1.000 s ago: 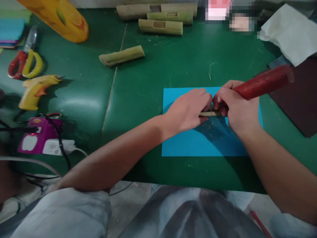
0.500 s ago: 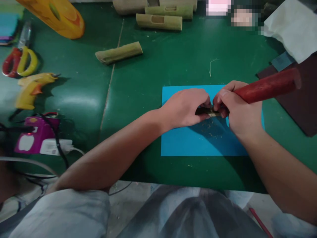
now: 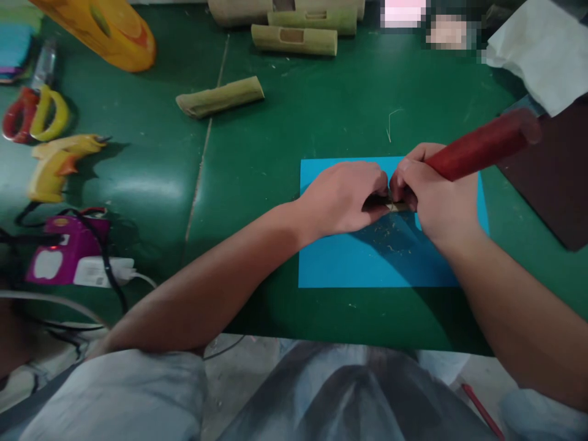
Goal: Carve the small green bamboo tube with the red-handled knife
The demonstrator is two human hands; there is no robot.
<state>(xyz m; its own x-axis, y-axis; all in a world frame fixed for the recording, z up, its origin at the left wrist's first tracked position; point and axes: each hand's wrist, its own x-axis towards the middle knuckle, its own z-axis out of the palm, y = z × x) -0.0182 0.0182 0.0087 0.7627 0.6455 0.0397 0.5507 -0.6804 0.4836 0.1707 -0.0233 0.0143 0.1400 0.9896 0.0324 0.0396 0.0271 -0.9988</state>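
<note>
My left hand (image 3: pixel 342 196) is closed around a small, thin bamboo piece (image 3: pixel 394 207) and presses it down over a blue sheet (image 3: pixel 335 263). Most of that piece is hidden by the fingers. In my right hand (image 3: pixel 443 196) is a red-handled tool (image 3: pixel 482 146), its thick handle slanting up to the right. The tool's working end is covered by my fingers, close to the bamboo. Both hands nearly meet fingertip to fingertip. Fine shavings (image 3: pixel 390 239) lie scattered on the sheet just below them.
A loose bamboo length (image 3: pixel 220 98) lies ahead to the left; several bamboo tubes (image 3: pixel 294 40) with cut openings are behind it. Scissors (image 3: pixel 37 104), a yellow glue gun (image 3: pixel 64 165) and a purple power block (image 3: pixel 64 248) with cables occupy the left. A dark board (image 3: pixel 551 177) sits right.
My right hand and the red-handled tool have shifted slightly left and up, with the handle tilting a bit more steeply. My left hand stays almost in place on the bamboo.
</note>
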